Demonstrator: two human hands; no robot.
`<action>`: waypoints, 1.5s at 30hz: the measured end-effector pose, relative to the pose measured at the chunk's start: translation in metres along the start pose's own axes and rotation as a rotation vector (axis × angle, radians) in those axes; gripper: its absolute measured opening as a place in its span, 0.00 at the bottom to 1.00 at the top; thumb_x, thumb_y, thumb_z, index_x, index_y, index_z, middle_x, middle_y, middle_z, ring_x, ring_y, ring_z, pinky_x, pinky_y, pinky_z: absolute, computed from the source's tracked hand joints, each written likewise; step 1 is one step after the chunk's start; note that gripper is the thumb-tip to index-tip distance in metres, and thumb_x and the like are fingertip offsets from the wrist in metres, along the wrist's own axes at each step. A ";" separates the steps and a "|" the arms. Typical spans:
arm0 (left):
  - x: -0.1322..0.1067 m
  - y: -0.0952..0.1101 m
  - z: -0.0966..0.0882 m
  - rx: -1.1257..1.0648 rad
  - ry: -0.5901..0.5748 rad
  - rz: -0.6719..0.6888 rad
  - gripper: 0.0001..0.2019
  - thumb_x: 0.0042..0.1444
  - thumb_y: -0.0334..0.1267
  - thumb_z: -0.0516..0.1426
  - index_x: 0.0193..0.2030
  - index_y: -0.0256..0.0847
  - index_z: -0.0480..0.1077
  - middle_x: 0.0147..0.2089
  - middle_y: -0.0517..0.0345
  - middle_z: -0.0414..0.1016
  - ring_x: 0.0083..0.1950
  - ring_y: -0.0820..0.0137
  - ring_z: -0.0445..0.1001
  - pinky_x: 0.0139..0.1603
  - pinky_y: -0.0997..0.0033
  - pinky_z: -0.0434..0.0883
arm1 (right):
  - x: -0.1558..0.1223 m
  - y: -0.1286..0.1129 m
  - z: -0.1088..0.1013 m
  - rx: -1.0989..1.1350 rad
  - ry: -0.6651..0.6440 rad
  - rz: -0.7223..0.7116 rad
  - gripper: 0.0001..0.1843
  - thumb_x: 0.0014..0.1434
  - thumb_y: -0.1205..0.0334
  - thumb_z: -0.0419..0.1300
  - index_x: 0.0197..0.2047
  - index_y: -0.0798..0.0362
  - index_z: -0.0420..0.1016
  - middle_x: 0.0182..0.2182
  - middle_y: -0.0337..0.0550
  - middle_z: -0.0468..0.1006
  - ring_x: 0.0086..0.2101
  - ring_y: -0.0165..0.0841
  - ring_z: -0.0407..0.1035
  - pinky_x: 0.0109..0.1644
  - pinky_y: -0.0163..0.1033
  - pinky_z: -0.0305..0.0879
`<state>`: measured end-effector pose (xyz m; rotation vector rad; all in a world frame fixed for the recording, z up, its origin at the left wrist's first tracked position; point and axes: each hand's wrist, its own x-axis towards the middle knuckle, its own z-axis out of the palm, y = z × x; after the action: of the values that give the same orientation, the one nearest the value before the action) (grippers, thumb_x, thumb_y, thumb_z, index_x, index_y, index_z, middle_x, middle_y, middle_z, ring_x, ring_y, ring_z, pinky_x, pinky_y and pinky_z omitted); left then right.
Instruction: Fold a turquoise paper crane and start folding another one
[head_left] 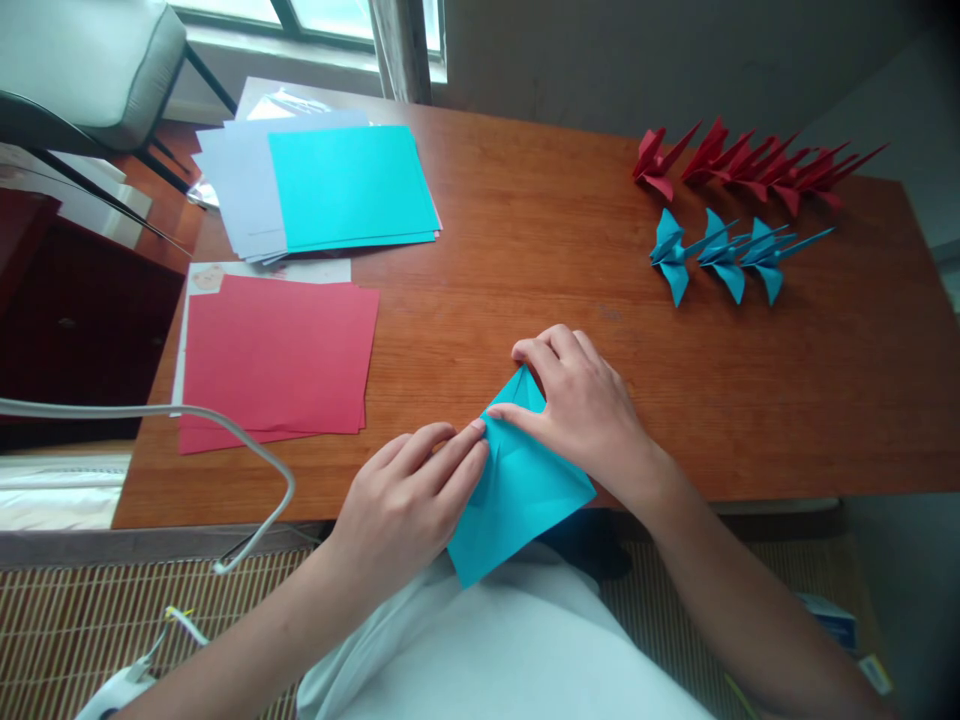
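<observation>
A folded sheet of turquoise paper [517, 490] lies at the near edge of the wooden table [525, 260], its lower corner hanging over the edge. My left hand [409, 495] presses its fingertips flat on the paper's left edge. My right hand [581, 400] covers the upper right part, thumb and forefinger pinching a fold near the top corner.
Turquoise sheets [349, 185] on pale lilac sheets [232, 185] lie at the back left, a stack of red sheets [277, 355] in front of them. Several red paper cranes [750, 165] and three turquoise cranes [724, 255] stand at the back right. A white cable [225, 430] loops at the left.
</observation>
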<state>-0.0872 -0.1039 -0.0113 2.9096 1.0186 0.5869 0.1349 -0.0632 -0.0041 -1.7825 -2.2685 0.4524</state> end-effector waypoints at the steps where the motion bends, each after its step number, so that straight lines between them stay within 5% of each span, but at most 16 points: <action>1: 0.000 0.000 0.000 -0.003 0.001 0.003 0.14 0.67 0.30 0.51 0.52 0.34 0.77 0.57 0.55 0.81 0.49 0.60 0.78 0.46 0.61 0.77 | 0.000 -0.003 0.001 -0.016 0.004 0.012 0.26 0.56 0.44 0.70 0.50 0.48 0.70 0.47 0.50 0.74 0.48 0.48 0.67 0.48 0.52 0.68; 14: -0.005 0.002 0.007 -0.030 0.060 -0.042 0.16 0.64 0.29 0.51 0.53 0.34 0.76 0.57 0.52 0.81 0.51 0.58 0.76 0.46 0.58 0.75 | 0.021 0.029 0.001 0.224 0.021 -0.023 0.05 0.66 0.62 0.61 0.36 0.49 0.71 0.35 0.40 0.74 0.37 0.35 0.69 0.40 0.40 0.63; 23: 0.001 0.000 0.002 -0.086 0.003 -0.051 0.14 0.66 0.33 0.53 0.55 0.34 0.74 0.57 0.53 0.81 0.50 0.57 0.78 0.45 0.57 0.77 | 0.009 0.024 -0.004 0.325 0.044 -0.055 0.08 0.69 0.55 0.59 0.43 0.50 0.74 0.40 0.43 0.75 0.43 0.37 0.71 0.46 0.43 0.67; 28: 0.004 -0.003 0.008 -0.359 0.104 -0.300 0.20 0.66 0.31 0.56 0.64 0.41 0.66 0.51 0.55 0.83 0.47 0.67 0.82 0.47 0.67 0.78 | -0.003 0.033 -0.013 0.571 -0.018 -0.075 0.15 0.68 0.48 0.59 0.51 0.48 0.74 0.49 0.46 0.76 0.49 0.38 0.71 0.44 0.41 0.71; 32: 0.013 0.000 0.007 -0.543 0.192 -0.554 0.19 0.66 0.33 0.57 0.63 0.43 0.67 0.44 0.59 0.84 0.42 0.72 0.83 0.44 0.75 0.77 | -0.013 0.038 -0.015 0.657 -0.052 -0.069 0.23 0.63 0.51 0.66 0.59 0.46 0.70 0.59 0.47 0.72 0.54 0.39 0.70 0.50 0.43 0.71; 37: 0.027 0.001 0.008 -0.724 0.240 -0.725 0.23 0.63 0.39 0.61 0.65 0.42 0.67 0.43 0.56 0.83 0.41 0.69 0.83 0.37 0.76 0.77 | -0.017 0.037 -0.005 0.953 0.025 0.137 0.15 0.62 0.59 0.65 0.52 0.47 0.72 0.48 0.43 0.78 0.47 0.35 0.73 0.48 0.41 0.71; 41: 0.035 -0.005 0.019 -0.563 0.201 -0.667 0.28 0.65 0.39 0.59 0.70 0.44 0.58 0.47 0.56 0.83 0.47 0.66 0.83 0.44 0.70 0.78 | -0.015 0.036 0.001 1.108 0.097 0.266 0.07 0.59 0.59 0.66 0.38 0.50 0.73 0.34 0.38 0.75 0.37 0.31 0.72 0.40 0.36 0.69; 45: 0.038 -0.012 0.025 -0.073 0.200 -0.492 0.33 0.64 0.37 0.59 0.73 0.39 0.54 0.63 0.41 0.74 0.60 0.53 0.75 0.57 0.55 0.74 | -0.015 0.037 0.004 1.000 0.188 0.364 0.08 0.57 0.58 0.67 0.35 0.50 0.72 0.28 0.34 0.71 0.29 0.29 0.67 0.33 0.36 0.65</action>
<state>-0.0582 -0.0686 -0.0231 2.4289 1.6210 0.8633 0.1705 -0.0700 -0.0214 -1.5376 -1.1843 1.1608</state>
